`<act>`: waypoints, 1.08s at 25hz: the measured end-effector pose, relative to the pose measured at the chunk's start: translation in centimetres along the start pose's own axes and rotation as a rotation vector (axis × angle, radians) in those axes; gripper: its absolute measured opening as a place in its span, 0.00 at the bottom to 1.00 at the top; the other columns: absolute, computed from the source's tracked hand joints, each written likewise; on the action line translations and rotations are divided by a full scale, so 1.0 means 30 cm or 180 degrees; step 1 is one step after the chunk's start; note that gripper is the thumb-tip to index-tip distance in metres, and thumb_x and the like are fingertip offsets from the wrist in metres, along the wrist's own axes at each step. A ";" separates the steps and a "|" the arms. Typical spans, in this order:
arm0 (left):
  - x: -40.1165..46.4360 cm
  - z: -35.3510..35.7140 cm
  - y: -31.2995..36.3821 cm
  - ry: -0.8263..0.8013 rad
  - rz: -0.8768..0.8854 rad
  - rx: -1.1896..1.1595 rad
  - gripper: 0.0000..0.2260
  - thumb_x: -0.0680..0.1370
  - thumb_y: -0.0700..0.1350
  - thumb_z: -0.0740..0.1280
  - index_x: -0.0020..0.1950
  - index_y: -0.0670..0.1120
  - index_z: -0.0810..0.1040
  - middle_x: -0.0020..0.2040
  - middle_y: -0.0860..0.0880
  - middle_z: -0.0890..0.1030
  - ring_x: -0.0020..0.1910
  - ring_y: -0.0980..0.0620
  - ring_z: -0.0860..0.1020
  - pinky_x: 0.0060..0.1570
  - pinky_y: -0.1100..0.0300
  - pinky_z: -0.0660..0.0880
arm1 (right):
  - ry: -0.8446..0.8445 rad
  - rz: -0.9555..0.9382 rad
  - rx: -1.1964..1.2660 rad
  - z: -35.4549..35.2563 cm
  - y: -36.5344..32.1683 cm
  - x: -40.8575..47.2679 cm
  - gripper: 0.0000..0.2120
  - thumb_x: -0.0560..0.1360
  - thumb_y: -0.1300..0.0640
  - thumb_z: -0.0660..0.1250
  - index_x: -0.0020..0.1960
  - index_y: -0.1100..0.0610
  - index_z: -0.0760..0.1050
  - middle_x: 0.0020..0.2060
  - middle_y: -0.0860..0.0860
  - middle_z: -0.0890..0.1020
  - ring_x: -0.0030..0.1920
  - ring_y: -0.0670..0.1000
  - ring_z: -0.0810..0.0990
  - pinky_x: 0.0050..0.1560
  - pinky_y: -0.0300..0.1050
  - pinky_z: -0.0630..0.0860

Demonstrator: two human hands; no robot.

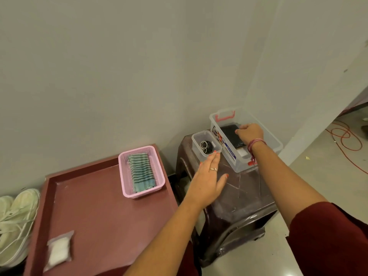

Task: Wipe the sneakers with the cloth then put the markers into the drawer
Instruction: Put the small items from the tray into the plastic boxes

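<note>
Both hands reach over a dark plastic stool (239, 196). Left hand (209, 176) is flat and open, fingertips touching a small clear tub (206, 144), holding nothing. Right hand (250, 133) is curled inside a clear storage box (247, 140); what it grips I cannot tell. Striped cloth (141, 172) lies in a pink basket (123, 176) on the maroon counter (99, 206); white sneakers (16, 222) sit at far left.

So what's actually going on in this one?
A person reaches the right hand into a clear storage box on a dark plastic stool, closed on a black item. The left hand lies open beside a small clear container. The striped cloth sits untouched in its pink basket; the sneakers wait left.
</note>
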State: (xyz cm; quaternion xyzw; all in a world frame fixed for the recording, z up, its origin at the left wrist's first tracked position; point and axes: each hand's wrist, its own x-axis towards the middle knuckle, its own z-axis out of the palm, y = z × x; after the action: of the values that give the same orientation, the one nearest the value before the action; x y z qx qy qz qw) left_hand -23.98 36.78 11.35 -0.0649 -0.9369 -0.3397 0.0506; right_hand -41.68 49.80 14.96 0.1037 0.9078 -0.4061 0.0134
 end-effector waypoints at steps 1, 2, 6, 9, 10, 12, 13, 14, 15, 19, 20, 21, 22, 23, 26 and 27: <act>-0.032 -0.025 -0.011 0.0151 -0.0051 -0.0090 0.29 0.81 0.53 0.59 0.78 0.48 0.51 0.78 0.51 0.55 0.76 0.55 0.53 0.76 0.56 0.52 | 0.0120 -0.0015 0.0227 -0.003 -0.022 -0.033 0.09 0.74 0.60 0.66 0.52 0.60 0.81 0.45 0.56 0.82 0.48 0.56 0.81 0.51 0.49 0.78; -0.080 -0.064 -0.034 0.0316 -0.0125 -0.0165 0.28 0.81 0.53 0.59 0.78 0.47 0.52 0.77 0.51 0.57 0.76 0.55 0.55 0.75 0.59 0.53 | 0.0163 -0.0062 0.0435 0.010 -0.045 -0.082 0.09 0.73 0.60 0.67 0.53 0.59 0.80 0.47 0.55 0.83 0.50 0.55 0.81 0.55 0.50 0.78; -0.235 -0.183 -0.120 0.0792 -0.0318 -0.0294 0.26 0.81 0.51 0.61 0.76 0.45 0.61 0.73 0.50 0.64 0.72 0.55 0.61 0.73 0.62 0.57 | 0.0066 -0.0124 0.1456 0.096 -0.125 -0.304 0.08 0.73 0.62 0.67 0.51 0.57 0.80 0.48 0.54 0.82 0.47 0.51 0.80 0.53 0.45 0.76; -0.378 -0.280 -0.198 0.1133 -0.0571 -0.0363 0.24 0.80 0.50 0.62 0.74 0.45 0.63 0.71 0.50 0.67 0.69 0.55 0.64 0.68 0.67 0.57 | -0.0406 -0.0058 0.2065 0.209 -0.185 -0.521 0.06 0.74 0.62 0.67 0.49 0.53 0.79 0.43 0.52 0.81 0.42 0.48 0.78 0.43 0.37 0.75; -0.425 -0.304 -0.236 0.1230 -0.0675 -0.0368 0.24 0.80 0.50 0.62 0.74 0.45 0.64 0.70 0.50 0.68 0.69 0.55 0.64 0.68 0.66 0.59 | -0.0532 0.0027 0.2190 0.252 -0.201 -0.585 0.07 0.75 0.62 0.66 0.51 0.54 0.78 0.41 0.51 0.81 0.40 0.46 0.78 0.39 0.35 0.74; -0.515 -0.352 -0.318 0.1388 -0.0896 -0.0342 0.23 0.80 0.50 0.62 0.73 0.44 0.66 0.68 0.49 0.70 0.67 0.52 0.68 0.69 0.58 0.66 | -0.0777 0.0203 0.2272 0.343 -0.213 -0.699 0.08 0.75 0.63 0.65 0.53 0.56 0.78 0.39 0.51 0.80 0.36 0.45 0.76 0.32 0.32 0.72; -0.558 -0.375 -0.357 0.1463 -0.1018 -0.0322 0.22 0.80 0.49 0.63 0.72 0.44 0.67 0.67 0.48 0.71 0.66 0.51 0.69 0.67 0.54 0.68 | -0.0901 0.0284 0.2285 0.388 -0.215 -0.750 0.09 0.75 0.64 0.64 0.54 0.57 0.77 0.38 0.51 0.80 0.35 0.45 0.76 0.29 0.31 0.72; -0.607 -0.399 -0.402 0.1548 -0.1153 -0.0294 0.22 0.80 0.48 0.63 0.72 0.43 0.67 0.66 0.47 0.72 0.66 0.50 0.70 0.66 0.52 0.69 | -0.1037 0.0367 0.2332 0.436 -0.222 -0.804 0.09 0.75 0.65 0.64 0.54 0.58 0.77 0.38 0.51 0.79 0.35 0.45 0.76 0.27 0.30 0.72; -0.654 -0.421 -0.438 0.1602 -0.1302 -0.0262 0.22 0.80 0.48 0.63 0.72 0.43 0.67 0.66 0.46 0.72 0.66 0.49 0.70 0.66 0.51 0.68 | -0.1147 0.0435 0.2345 0.484 -0.222 -0.846 0.09 0.75 0.65 0.63 0.54 0.58 0.77 0.38 0.51 0.79 0.35 0.45 0.76 0.27 0.31 0.72; -0.857 -0.488 -0.603 0.1687 -0.1994 -0.0288 0.22 0.80 0.47 0.63 0.72 0.41 0.67 0.67 0.43 0.71 0.66 0.46 0.70 0.67 0.51 0.67 | -0.1466 0.0635 0.2147 0.670 -0.222 -0.999 0.08 0.76 0.64 0.63 0.52 0.56 0.76 0.41 0.49 0.80 0.36 0.44 0.78 0.32 0.33 0.75; -0.902 -0.497 -0.647 0.1732 -0.2184 -0.0372 0.22 0.80 0.47 0.63 0.72 0.41 0.66 0.67 0.43 0.70 0.66 0.44 0.71 0.67 0.49 0.68 | -0.1525 0.0679 0.2083 0.715 -0.223 -1.032 0.08 0.76 0.65 0.63 0.52 0.56 0.76 0.41 0.49 0.80 0.35 0.44 0.78 0.31 0.33 0.74; -0.944 -0.504 -0.684 0.1771 -0.2387 -0.0492 0.23 0.80 0.47 0.63 0.72 0.41 0.66 0.68 0.43 0.69 0.65 0.43 0.72 0.66 0.48 0.69 | -0.1582 0.0703 0.1987 0.762 -0.218 -1.058 0.09 0.75 0.65 0.63 0.52 0.56 0.76 0.40 0.50 0.80 0.35 0.43 0.77 0.29 0.32 0.73; -0.985 -0.507 -0.722 0.1793 -0.2583 -0.0635 0.23 0.80 0.47 0.62 0.72 0.41 0.65 0.68 0.43 0.68 0.65 0.43 0.72 0.66 0.50 0.69 | -0.1645 0.0734 0.1910 0.810 -0.215 -1.085 0.09 0.75 0.66 0.62 0.53 0.56 0.76 0.38 0.49 0.79 0.34 0.44 0.77 0.26 0.31 0.72; -1.019 -0.510 -0.749 0.1787 -0.2764 -0.0731 0.23 0.80 0.47 0.62 0.73 0.41 0.65 0.68 0.43 0.68 0.65 0.44 0.72 0.66 0.55 0.68 | -0.1717 0.0735 0.1801 0.857 -0.210 -1.105 0.10 0.75 0.65 0.62 0.53 0.57 0.76 0.37 0.49 0.79 0.34 0.44 0.76 0.25 0.30 0.71; -1.096 -0.492 -0.825 0.1819 -0.3217 -0.0981 0.22 0.80 0.47 0.62 0.72 0.40 0.65 0.68 0.43 0.69 0.65 0.46 0.71 0.64 0.58 0.66 | -0.1929 0.0761 0.1549 0.989 -0.202 -1.166 0.08 0.75 0.65 0.61 0.52 0.56 0.75 0.37 0.50 0.78 0.33 0.44 0.76 0.25 0.31 0.70; -1.109 -0.482 -0.843 0.1861 -0.3356 -0.1133 0.23 0.80 0.48 0.62 0.72 0.40 0.65 0.67 0.43 0.70 0.64 0.46 0.72 0.65 0.55 0.68 | -0.1988 0.0787 0.1480 1.031 -0.198 -1.180 0.08 0.75 0.64 0.61 0.51 0.56 0.75 0.37 0.50 0.77 0.33 0.44 0.75 0.26 0.33 0.71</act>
State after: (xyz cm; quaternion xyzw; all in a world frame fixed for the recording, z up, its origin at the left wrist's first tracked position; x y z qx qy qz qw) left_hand 5.63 5.34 1.85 0.4941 -0.7194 -0.4735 0.1188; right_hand -10.10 16.78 2.46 0.0840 0.7248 -0.6079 0.3133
